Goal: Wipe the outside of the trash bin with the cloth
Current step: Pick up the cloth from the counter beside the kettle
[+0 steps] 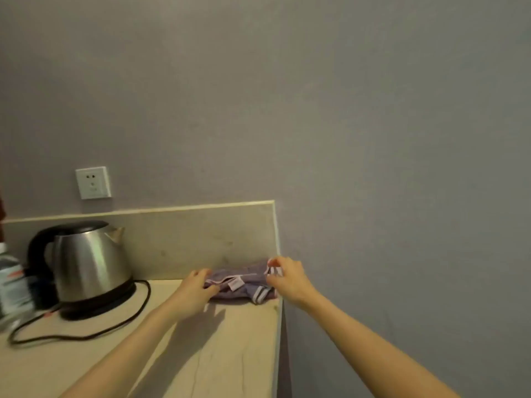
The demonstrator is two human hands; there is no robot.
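A folded purple cloth (244, 284) with white stripes and a small white label lies at the back right corner of the beige counter (230, 354). My left hand (196, 288) grips the cloth's left end, fingers curled round its edge. My right hand (287, 278) pinches the cloth's right end at the counter's edge. No trash bin is in view.
A steel electric kettle (89, 265) on its black base stands at the left, its black cord (86, 334) looping over the counter. A plastic bottle (11, 282) is at the far left. A white wall socket (93, 182) sits above the backsplash. The counter ends at the right edge.
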